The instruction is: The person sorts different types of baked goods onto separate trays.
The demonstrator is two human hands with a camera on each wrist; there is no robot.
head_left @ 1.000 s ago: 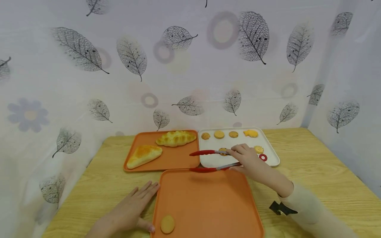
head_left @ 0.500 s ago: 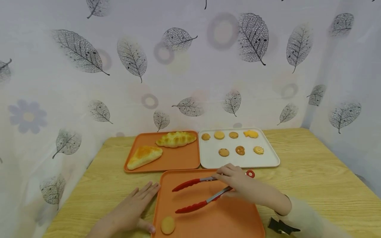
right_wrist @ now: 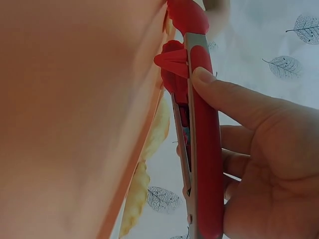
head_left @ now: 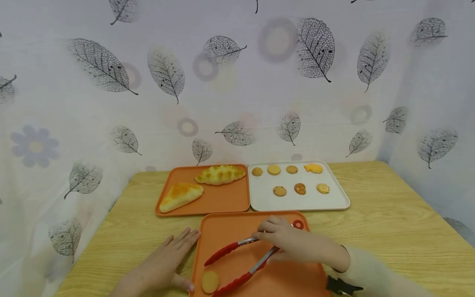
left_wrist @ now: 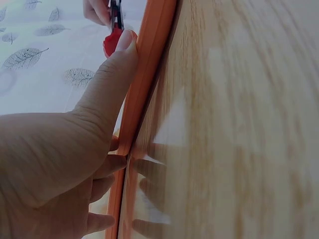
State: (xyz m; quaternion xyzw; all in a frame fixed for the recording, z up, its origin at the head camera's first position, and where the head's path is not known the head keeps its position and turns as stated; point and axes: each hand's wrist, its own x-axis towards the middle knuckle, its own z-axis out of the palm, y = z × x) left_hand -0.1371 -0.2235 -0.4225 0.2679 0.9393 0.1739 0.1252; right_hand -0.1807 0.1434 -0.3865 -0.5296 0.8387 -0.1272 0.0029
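Observation:
My right hand (head_left: 283,240) grips red-and-metal tongs (right_wrist: 205,144) above the near orange tray (head_left: 293,274). In the head view the tongs' arms are spread, their red tips pointing left and toward me. One tip lies right beside a round plain cookie (head_left: 210,282) in that tray's near left corner, the other a little beyond it. My left hand (head_left: 157,264) rests at the tray's left edge with straight fingers, fingertips and thumb touching the rim. In the left wrist view the thumb (left_wrist: 112,82) lies along the tray's orange side.
Behind, another orange tray (head_left: 222,202) bears a triangular bread (head_left: 181,196) and a braided bread (head_left: 220,175). Beside it a white tray (head_left: 308,203) holds several small cookies, among them a pretzel (head_left: 299,189) and a fish-shaped one (head_left: 313,168). A leaf-print curtain hangs behind the wooden table (head_left: 386,214).
My right hand has brought the spread tongs from over the white tray toward me and left, down to the cookie on the near orange tray. The left hand has stayed in place.

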